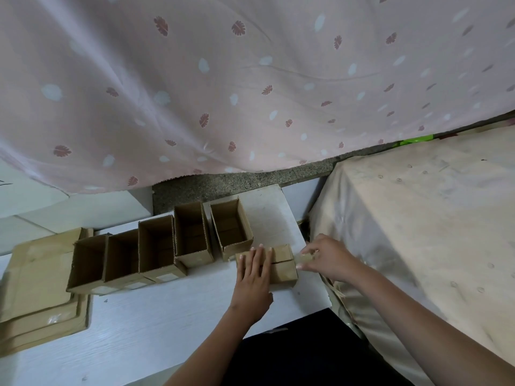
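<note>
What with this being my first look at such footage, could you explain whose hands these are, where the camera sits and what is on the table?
There is no machine here: a person works with bare hands, and one camera worn on their head looks forward and down. The left hand lies flat on a closed cardboard box on the white table. The right hand pinches a tan strip at that box's right end; tape or flap, I cannot tell. Behind stand five open boxes in a row, with flattened cardboard at the left. A pink leaf-print cloth hangs beyond.
</note>
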`<state>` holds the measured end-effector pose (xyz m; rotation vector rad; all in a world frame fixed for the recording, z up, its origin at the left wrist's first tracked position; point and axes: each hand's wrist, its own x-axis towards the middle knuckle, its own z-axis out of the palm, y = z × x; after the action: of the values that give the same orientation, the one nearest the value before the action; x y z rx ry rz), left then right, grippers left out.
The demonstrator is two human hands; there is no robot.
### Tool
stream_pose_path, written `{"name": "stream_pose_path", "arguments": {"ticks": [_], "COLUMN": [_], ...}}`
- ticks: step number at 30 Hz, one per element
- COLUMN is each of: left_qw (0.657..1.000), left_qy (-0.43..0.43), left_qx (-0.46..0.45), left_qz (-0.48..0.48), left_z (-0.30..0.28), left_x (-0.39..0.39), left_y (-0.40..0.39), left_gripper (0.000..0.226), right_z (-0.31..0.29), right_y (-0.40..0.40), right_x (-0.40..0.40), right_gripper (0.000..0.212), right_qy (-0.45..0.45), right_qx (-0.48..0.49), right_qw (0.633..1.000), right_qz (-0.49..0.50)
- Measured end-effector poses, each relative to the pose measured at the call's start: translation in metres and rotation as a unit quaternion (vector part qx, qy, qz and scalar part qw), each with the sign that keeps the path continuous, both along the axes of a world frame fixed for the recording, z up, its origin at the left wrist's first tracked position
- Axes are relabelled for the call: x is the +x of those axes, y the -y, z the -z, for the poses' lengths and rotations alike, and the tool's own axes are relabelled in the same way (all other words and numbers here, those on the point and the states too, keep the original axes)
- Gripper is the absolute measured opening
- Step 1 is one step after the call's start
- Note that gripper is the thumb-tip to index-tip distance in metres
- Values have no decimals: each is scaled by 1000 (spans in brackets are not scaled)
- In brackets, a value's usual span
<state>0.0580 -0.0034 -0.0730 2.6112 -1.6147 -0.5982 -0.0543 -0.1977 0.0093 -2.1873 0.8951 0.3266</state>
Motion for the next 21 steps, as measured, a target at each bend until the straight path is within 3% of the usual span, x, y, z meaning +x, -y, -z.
{"name": "stream_pose_path", "arguments": {"ticks": [6,11,18,21], "left_qw": [995,962,890,892], "left_qy": [-67,-182,-307,-301], "left_qx": [-74,-167,-251,-253], "left_qz": [-28,-113,-227,-225], "left_z": [-24,-28,-19,-8], "left_x": [8,12,17,14], "left_y": [33,43,33,21], "left_gripper": [110,105,96,93], "right_z": [-18,-31,-21,-15], "right_y": [-9,2,-9,-11], "right_x": [10,18,13,12], "right_gripper": [23,31,36,40], "right_qy": [28,103,153,146], "right_qx": [104,-23,72,59], "right_qw": [994,994,983,985], "right_qz": [-5,11,68,71]}}
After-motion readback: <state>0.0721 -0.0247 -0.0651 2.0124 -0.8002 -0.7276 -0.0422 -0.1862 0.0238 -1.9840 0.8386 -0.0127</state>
